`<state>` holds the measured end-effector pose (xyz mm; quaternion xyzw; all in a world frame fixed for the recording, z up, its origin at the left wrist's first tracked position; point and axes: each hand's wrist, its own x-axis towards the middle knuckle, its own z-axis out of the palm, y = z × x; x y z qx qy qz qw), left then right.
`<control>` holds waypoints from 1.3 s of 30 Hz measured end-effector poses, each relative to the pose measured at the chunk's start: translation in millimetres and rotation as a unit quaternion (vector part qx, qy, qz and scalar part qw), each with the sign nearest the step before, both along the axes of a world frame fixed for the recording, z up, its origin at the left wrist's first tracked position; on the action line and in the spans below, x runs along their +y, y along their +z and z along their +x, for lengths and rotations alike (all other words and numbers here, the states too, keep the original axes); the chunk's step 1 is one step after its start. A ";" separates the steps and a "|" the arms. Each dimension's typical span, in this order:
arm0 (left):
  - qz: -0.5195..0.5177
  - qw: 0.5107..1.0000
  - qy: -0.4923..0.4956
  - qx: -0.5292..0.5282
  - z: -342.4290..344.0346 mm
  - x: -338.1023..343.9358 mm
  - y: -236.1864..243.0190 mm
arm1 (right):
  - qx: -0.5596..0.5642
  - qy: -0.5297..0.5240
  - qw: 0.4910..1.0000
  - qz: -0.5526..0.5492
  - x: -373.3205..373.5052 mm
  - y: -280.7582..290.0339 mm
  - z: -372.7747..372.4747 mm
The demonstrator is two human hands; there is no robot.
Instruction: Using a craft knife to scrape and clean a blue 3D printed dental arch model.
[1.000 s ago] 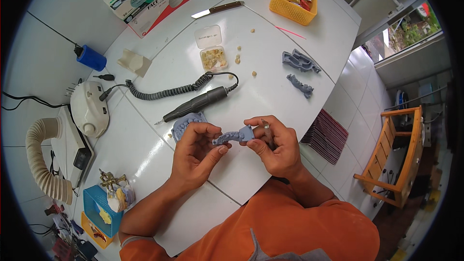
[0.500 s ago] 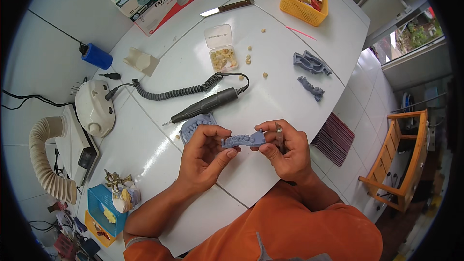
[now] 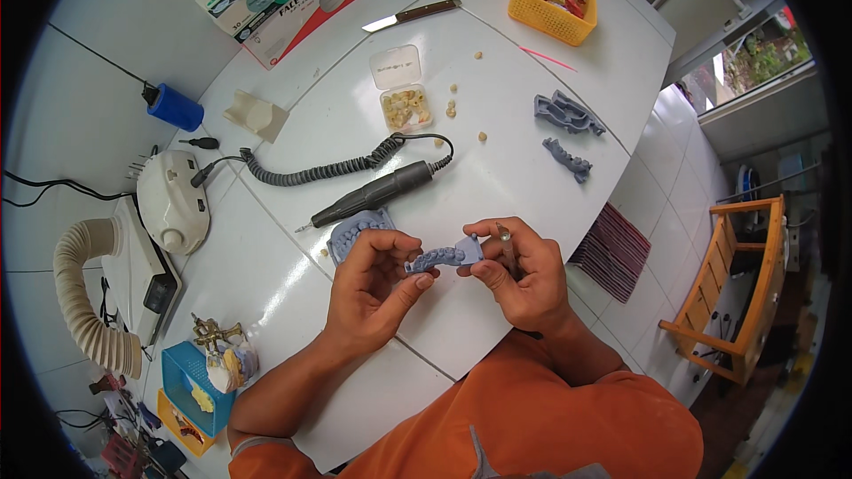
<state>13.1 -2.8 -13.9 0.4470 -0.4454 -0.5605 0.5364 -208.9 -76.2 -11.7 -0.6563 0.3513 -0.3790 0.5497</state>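
Observation:
Between my two hands is a blue-grey dental model (image 3: pixel 437 258), its row of teeth facing up. My left hand (image 3: pixel 373 293) pinches its left end between thumb and fingers. At the other end, the fingers and thumb of my right hand (image 3: pixel 525 277) grip the model's flat side. A slim tool (image 3: pixel 507 244) with a rounded pale tip is tucked in the right hand too; its lower part is hidden. Just behind my left fingers lies a second blue-grey dental model (image 3: pixel 351 232), partly covered by a black rotary handpiece (image 3: pixel 377 195).
A small clear box of tooth pieces (image 3: pixel 406 109) lies open beyond the handpiece. More grey models (image 3: pixel 568 113) lie at right, near the table edge. A knife (image 3: pixel 413 15) and yellow basket (image 3: pixel 552 22) are farther back. At left stand a white control unit (image 3: pixel 174 201) and ribbed hose (image 3: pixel 78 279).
The held dental model has tilted, with its teeth turned more upward and its flat right side showing more. Both hands keep their hold and have barely moved.

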 end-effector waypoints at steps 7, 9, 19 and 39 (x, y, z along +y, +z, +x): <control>0.000 1.000 0.003 -0.004 0.1 -0.6 1.4 | 0.013 -0.001 1.000 -0.004 -0.7 0.0 0.3; 0.003 1.000 0.003 -0.003 -0.1 -0.7 1.4 | 0.015 -0.001 1.000 -0.005 -1.2 1.2 0.3; 0.019 1.000 0.007 -0.004 -0.4 -0.2 5.0 | 0.001 -0.003 1.000 -0.009 -0.4 -0.7 0.2; -0.021 0.999 -0.010 0.030 0.3 -0.1 4.3 | 0.036 0.039 0.996 -0.070 -2.4 10.4 -0.5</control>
